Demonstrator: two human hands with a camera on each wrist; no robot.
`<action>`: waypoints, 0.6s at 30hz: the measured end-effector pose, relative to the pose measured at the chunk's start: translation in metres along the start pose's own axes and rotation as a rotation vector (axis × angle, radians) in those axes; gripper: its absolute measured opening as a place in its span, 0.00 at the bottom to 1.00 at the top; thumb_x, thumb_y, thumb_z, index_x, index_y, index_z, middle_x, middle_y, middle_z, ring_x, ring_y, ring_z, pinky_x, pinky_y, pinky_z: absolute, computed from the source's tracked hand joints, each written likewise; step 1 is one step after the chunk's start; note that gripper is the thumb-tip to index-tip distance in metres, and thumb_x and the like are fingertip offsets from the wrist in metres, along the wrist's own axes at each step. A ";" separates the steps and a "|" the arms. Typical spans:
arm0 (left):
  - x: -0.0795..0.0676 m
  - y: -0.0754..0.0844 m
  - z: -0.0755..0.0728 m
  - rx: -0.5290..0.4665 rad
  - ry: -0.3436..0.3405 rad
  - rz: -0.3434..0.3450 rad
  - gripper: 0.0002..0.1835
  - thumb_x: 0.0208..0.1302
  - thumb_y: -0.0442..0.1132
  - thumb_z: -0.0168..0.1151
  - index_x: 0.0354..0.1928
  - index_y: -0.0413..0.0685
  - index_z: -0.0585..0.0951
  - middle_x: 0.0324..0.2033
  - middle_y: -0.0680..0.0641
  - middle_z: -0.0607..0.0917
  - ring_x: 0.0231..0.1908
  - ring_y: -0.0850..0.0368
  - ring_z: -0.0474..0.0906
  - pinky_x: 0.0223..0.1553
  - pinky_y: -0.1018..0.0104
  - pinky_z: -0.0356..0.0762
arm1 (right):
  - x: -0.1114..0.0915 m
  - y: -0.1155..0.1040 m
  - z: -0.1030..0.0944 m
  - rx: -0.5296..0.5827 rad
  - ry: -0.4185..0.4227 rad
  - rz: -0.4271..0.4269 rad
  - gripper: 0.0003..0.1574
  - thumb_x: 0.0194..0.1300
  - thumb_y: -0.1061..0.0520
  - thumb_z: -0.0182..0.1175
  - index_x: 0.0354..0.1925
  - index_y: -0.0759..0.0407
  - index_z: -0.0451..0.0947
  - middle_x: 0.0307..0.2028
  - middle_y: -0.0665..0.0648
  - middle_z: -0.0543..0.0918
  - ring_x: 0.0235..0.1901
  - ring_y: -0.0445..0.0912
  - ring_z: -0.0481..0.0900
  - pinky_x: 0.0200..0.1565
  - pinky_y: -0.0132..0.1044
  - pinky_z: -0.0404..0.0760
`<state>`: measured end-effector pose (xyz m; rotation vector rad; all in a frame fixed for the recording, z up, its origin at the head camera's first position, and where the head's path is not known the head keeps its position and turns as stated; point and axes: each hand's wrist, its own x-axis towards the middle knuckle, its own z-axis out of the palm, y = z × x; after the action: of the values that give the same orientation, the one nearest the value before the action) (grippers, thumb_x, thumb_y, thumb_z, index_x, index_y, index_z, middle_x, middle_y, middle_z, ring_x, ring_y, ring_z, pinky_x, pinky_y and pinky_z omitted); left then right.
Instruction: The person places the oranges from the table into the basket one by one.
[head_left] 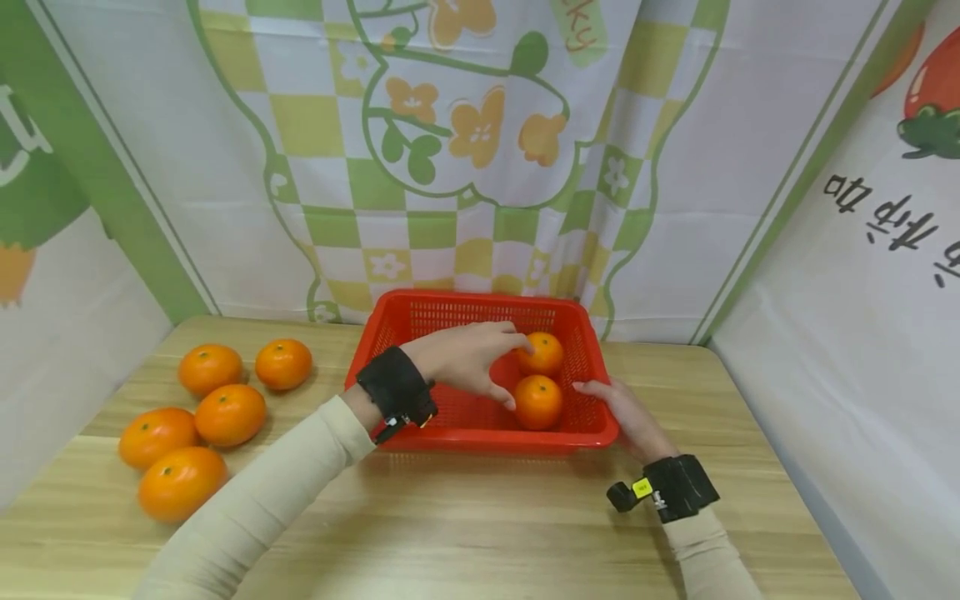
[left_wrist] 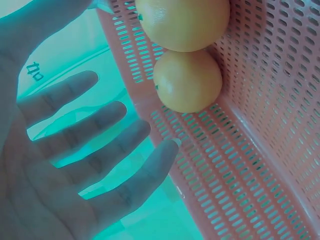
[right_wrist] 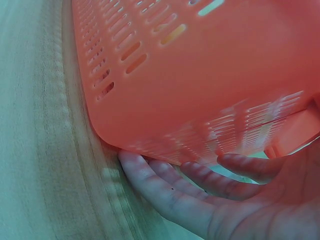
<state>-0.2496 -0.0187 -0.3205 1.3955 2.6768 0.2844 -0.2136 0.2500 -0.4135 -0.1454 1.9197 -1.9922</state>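
Note:
A red perforated plastic basket [head_left: 487, 439] stands at the back of the table with two oranges, a rear orange [head_left: 545, 353] and a front orange [head_left: 537, 402], at its right end. My left hand [head_left: 472, 358] hovers over the basket just left of them, fingers spread. In the left wrist view that hand [left_wrist: 75, 160] holds nothing, and a gap separates its fingers from both fruits. At the basket's right side, my right hand [head_left: 630, 417] grips the rim, thumb over the edge. The right wrist view has its fingers [right_wrist: 155, 187] against the outside of the wall.
Several more oranges [head_left: 231, 414] lie grouped on the left of the wooden table [head_left: 450, 525]. A patterned curtain [head_left: 465, 250] hangs right behind the basket. Printed cloth walls rise at the left and right.

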 end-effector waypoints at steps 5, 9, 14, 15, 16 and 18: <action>-0.008 0.001 -0.003 0.003 0.018 -0.009 0.39 0.47 0.64 0.67 0.58 0.52 0.70 0.54 0.48 0.72 0.49 0.56 0.66 0.53 0.57 0.71 | -0.001 0.000 0.001 0.006 0.001 0.001 0.35 0.69 0.54 0.52 0.67 0.66 0.53 0.56 0.72 0.70 0.49 0.66 0.74 0.42 0.50 0.81; -0.016 0.002 -0.005 0.009 0.028 -0.015 0.38 0.47 0.65 0.66 0.58 0.54 0.71 0.54 0.49 0.72 0.50 0.56 0.67 0.53 0.58 0.72 | 0.000 0.000 0.002 0.001 0.002 -0.002 0.35 0.69 0.53 0.52 0.67 0.66 0.53 0.56 0.71 0.71 0.49 0.66 0.74 0.42 0.50 0.81; -0.026 0.003 -0.005 0.018 0.060 -0.013 0.37 0.48 0.68 0.64 0.57 0.56 0.72 0.51 0.52 0.71 0.47 0.59 0.66 0.50 0.61 0.73 | 0.000 0.001 0.001 -0.011 -0.001 -0.001 0.35 0.69 0.52 0.51 0.67 0.67 0.53 0.55 0.70 0.72 0.49 0.67 0.73 0.42 0.51 0.80; -0.028 0.003 -0.005 0.015 0.067 -0.011 0.37 0.48 0.68 0.63 0.56 0.56 0.73 0.50 0.52 0.71 0.47 0.59 0.66 0.50 0.60 0.73 | 0.000 0.001 0.000 -0.012 -0.001 0.000 0.35 0.69 0.52 0.51 0.67 0.67 0.53 0.55 0.70 0.71 0.49 0.67 0.73 0.42 0.51 0.80; -0.030 0.003 -0.005 0.013 0.072 -0.012 0.37 0.48 0.69 0.62 0.56 0.56 0.73 0.50 0.52 0.71 0.47 0.59 0.65 0.50 0.60 0.73 | 0.000 0.001 0.000 -0.015 -0.002 0.000 0.35 0.69 0.52 0.51 0.67 0.67 0.53 0.55 0.70 0.71 0.49 0.67 0.73 0.42 0.51 0.81; -0.034 0.002 -0.005 0.001 0.077 -0.013 0.37 0.48 0.69 0.62 0.56 0.56 0.73 0.51 0.51 0.72 0.47 0.59 0.65 0.51 0.58 0.73 | 0.000 0.000 -0.001 -0.017 -0.002 0.001 0.35 0.69 0.52 0.51 0.67 0.67 0.53 0.56 0.70 0.71 0.49 0.67 0.72 0.42 0.50 0.81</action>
<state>-0.2292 -0.0459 -0.3150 1.3944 2.7470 0.3420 -0.2137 0.2506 -0.4139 -0.1511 1.9354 -1.9746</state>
